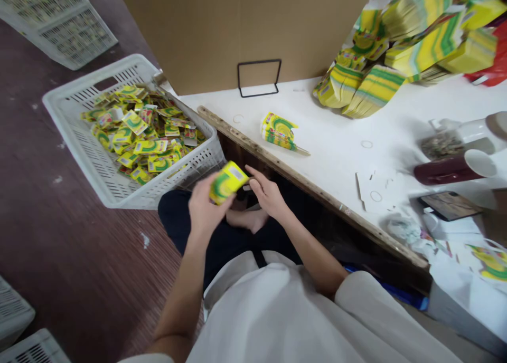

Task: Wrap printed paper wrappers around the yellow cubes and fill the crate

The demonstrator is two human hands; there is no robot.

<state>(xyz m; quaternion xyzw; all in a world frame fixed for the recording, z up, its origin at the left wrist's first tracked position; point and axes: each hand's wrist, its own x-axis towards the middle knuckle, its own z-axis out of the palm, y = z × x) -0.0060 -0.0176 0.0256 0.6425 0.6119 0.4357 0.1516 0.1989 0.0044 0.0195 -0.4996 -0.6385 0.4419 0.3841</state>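
My left hand (204,204) is closed around a small yellow and green printed packet (228,182), held above my lap with its pale label panel facing up. At the packet's right end is my right hand (267,192), thumb and forefinger close together. A small thin thing shows by those fingertips, too blurred to name. To the left of my hands stands a white plastic crate (119,197) with a loose heap of yellow and green packets (146,136). On the white table lies a small group of yellow and green printed cards (279,131).
Stacks of printed cards (374,91) lie at the table's back right. A maroon cup (443,168), a phone (451,204) and a thin blade-like tool (359,191) are nearer. A cardboard panel (245,30) stands behind a black wire stand (259,94). More crates (75,36) sit on the floor.
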